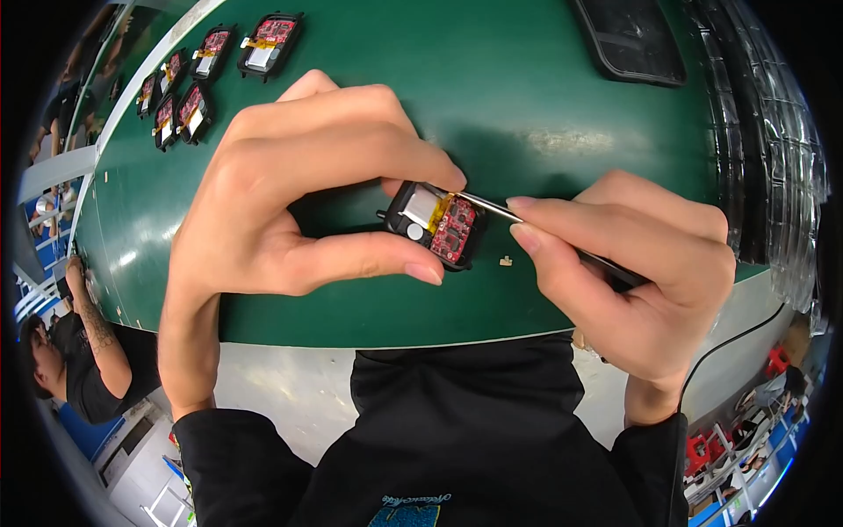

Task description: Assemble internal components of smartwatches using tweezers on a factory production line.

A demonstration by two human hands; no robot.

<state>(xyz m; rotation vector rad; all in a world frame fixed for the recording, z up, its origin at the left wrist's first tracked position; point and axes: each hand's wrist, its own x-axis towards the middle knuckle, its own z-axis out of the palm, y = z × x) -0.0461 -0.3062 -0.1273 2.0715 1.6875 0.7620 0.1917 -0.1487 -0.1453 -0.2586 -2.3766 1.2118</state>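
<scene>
My left hand (285,176) grips a small black electronic device (436,224) by its edges, thumb on the near side and fingers on the far side. Its open casing shows a red circuit board, a silver battery, yellow tape and a round white disc. Between the thumb and fingers of my right hand (628,263) is a pair of metal tweezers (492,205). Their tip meets the device's far right edge, close to my left fingertip. Whether the tip pinches anything is too small to tell. A tiny pale piece (506,261) lies on the table just right of the device.
Several similar open devices (270,44) lie at the far left of the green table (527,307). A black tray (632,39) sits at the far right. Clear plastic packaging (755,132) lines the right edge. At the left, another person (97,351) sits by the table.
</scene>
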